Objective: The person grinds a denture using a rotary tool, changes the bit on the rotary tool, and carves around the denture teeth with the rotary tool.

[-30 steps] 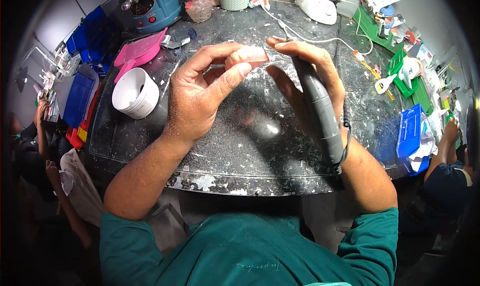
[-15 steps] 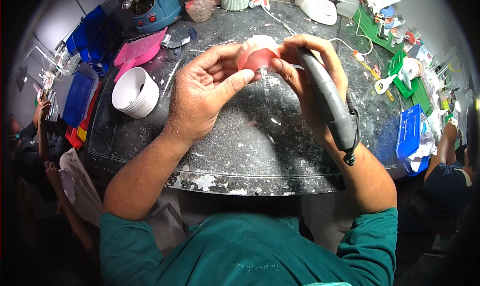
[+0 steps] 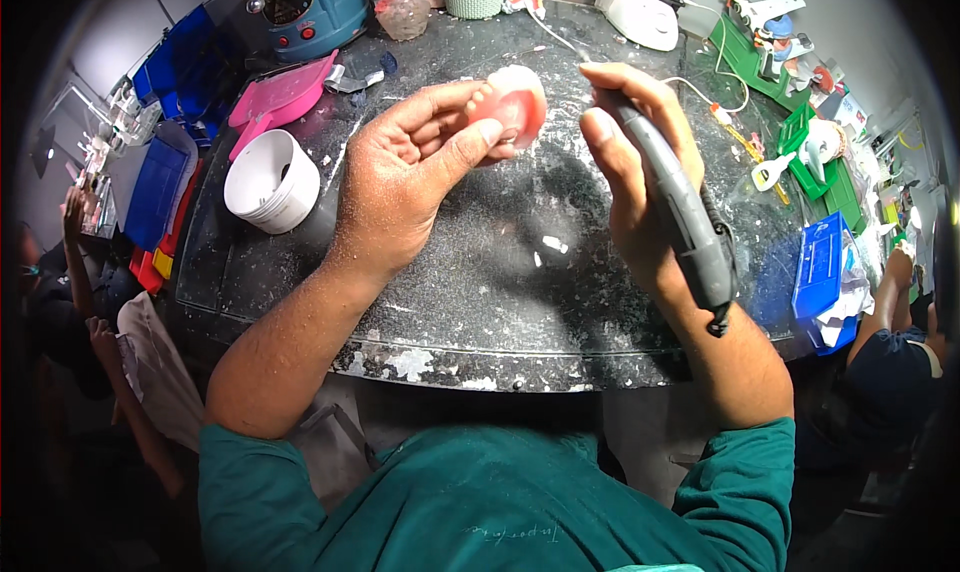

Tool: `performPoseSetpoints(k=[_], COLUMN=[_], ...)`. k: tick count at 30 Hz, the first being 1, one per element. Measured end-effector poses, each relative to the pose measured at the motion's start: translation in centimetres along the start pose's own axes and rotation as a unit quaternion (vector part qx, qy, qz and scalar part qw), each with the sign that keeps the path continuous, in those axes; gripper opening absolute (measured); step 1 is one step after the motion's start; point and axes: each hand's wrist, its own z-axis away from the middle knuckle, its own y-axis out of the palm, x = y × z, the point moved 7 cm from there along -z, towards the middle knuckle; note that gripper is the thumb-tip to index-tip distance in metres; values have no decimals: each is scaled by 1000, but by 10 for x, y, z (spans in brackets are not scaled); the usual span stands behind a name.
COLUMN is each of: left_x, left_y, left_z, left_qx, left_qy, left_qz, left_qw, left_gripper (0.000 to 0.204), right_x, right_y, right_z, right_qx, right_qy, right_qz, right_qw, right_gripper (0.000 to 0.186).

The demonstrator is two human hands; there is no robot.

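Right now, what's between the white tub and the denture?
In the head view, the left hand, which grips the denture; the white tub stands apart, to its left.

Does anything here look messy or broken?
Yes: white bits lie scattered over the black table, standing out against its dark surface. Pale patches on its front edge look worn or chipped. The left hand holding the pink denture looks dusty too.

Dental workshop

A toothed pink denture (image 3: 522, 109) and a grey handpiece (image 3: 688, 217) show the trade; white debris (image 3: 555, 243) speckles the scuffed black bench (image 3: 470, 292); a blue machine (image 3: 342, 17) with red buttons (image 3: 308, 33) stands at the back; other people's arms (image 3: 885, 297) show at both sides.
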Motion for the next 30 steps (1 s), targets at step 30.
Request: performPoseSetpoints(k=[30], left_x=[-10], left_y=[-4], left_z=[3], left_qx=[-37], left_qy=[93], left_qz=[-183], left_qw=[978], left_gripper=[30], right_x=[6], right_y=[24], right_z=[14], right_qx=[65], right_qy=[-122], right_qz=[-69], right_qw=[988], right_gripper=[36])
